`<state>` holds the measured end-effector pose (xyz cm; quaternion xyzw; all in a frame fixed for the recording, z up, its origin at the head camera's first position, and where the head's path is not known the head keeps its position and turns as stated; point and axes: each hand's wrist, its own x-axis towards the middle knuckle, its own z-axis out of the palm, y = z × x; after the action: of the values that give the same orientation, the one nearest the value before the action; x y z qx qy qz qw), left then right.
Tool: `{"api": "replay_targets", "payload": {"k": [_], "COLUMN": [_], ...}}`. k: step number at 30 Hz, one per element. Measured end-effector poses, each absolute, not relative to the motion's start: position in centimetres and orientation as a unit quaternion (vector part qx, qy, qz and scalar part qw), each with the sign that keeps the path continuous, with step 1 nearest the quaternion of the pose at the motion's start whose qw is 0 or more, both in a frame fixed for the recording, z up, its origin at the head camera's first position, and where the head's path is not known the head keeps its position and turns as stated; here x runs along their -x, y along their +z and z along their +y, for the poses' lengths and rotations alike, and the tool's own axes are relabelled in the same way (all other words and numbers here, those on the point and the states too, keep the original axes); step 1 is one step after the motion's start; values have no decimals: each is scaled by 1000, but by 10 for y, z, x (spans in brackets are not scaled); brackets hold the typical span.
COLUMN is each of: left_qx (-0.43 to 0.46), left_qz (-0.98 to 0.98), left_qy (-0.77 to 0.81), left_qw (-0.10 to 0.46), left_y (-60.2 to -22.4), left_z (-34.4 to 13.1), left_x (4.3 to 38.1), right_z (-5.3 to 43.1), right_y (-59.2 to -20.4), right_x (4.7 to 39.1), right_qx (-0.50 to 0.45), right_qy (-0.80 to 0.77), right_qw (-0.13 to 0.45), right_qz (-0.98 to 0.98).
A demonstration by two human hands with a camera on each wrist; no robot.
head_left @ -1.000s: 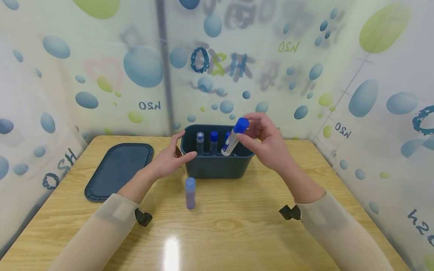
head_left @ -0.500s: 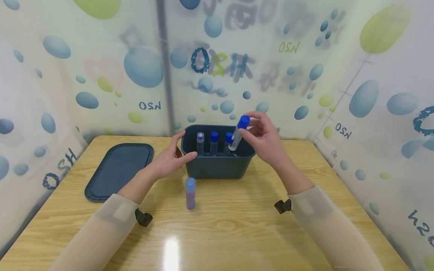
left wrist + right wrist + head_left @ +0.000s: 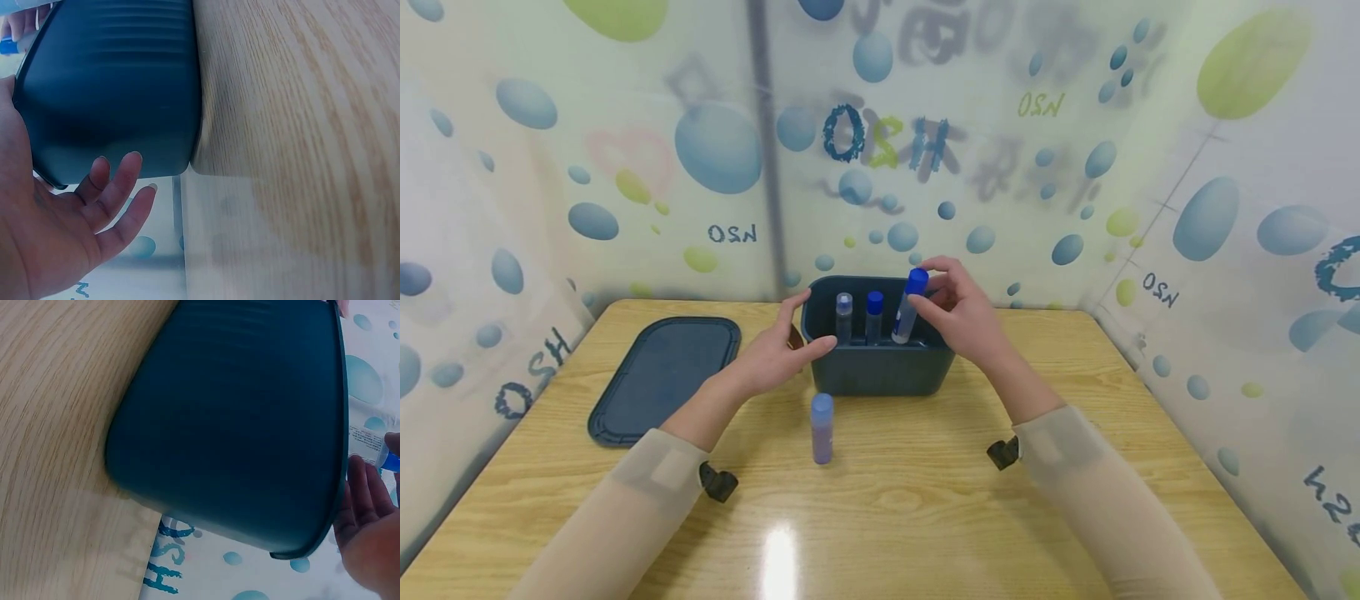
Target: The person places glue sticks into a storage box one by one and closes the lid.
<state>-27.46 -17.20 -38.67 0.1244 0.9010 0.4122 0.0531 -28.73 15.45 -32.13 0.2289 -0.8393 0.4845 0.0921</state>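
A dark teal plastic bin (image 3: 880, 371) stands on the table. My left hand (image 3: 773, 354) rests at its left end, thumb and index finger spread to the rim; in the left wrist view its other fingers (image 3: 119, 197) stay loose outside the wall. My right hand (image 3: 966, 312) pinches a glue stick (image 3: 910, 304) near its blue cap, tilted, its lower end inside the bin. Left of it in the bin stand a blue-capped glue stick (image 3: 874, 317) and a clear-topped one (image 3: 844, 317). In the right wrist view the bin wall (image 3: 237, 425) hides much of the inside.
A dark lid (image 3: 666, 379) lies flat on the left of the table (image 3: 910, 517). A light-blue-capped glue stick (image 3: 822, 429) with a purplish body stands in front of the bin. Patterned curtains (image 3: 880, 192) enclose the table at the back and sides.
My right hand has moved left and slightly down with the glue stick, which now hides the third stick in the bin. My left hand has stayed put.
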Motion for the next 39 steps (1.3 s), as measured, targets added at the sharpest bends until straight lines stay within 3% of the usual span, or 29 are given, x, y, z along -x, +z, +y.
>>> {"api": "replay_targets", "payload": {"k": [29,39], "left_qx": [-126,-125], "left_qz": [900,900], "left_qy": [413,414], "left_qw": [54,58], "left_y": [-386,-385], "left_z": [-172,-173], "left_x": [275,275], "right_z": [97,88], "right_y": [-328,-331], "right_x": [301,310], "right_qx": [-273,-259], "right_qy": [425,406], "right_qw": [31,-19], "right_qz": [-863,-876]}}
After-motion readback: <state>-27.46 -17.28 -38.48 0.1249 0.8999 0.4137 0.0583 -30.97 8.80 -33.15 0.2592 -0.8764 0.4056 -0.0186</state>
